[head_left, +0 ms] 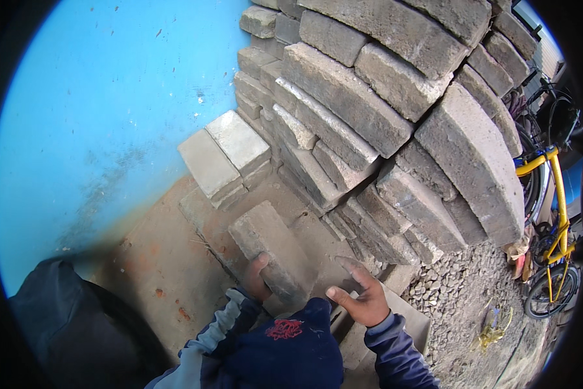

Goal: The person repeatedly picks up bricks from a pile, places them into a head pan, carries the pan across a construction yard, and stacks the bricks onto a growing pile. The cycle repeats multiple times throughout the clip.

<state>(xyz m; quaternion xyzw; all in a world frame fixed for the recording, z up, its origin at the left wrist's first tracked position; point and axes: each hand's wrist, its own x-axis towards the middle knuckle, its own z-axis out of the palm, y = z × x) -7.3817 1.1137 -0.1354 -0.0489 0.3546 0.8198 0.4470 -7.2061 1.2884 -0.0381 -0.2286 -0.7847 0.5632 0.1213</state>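
A grey concrete block (275, 249), long and rectangular, lies at a slant in front of me. My left hand (258, 277) is on its near left side, with the thumb at the edge and the other fingers mostly hidden; it appears to grip the block. To the right of the block, apart from it, is my right hand (363, 298). Its thumb and fingers are spread, and nothing is in it. Whether the block is lifted or rests on the ground I cannot tell.
Two pale blocks (225, 152) sit side by side against the blue wall (123, 84). A tall stack of concrete blocks (356, 97) rises on the right. Beyond it are gravel (453, 285) and a yellow bicycle (557, 201). A dark rounded object (77, 324) fills the lower left.
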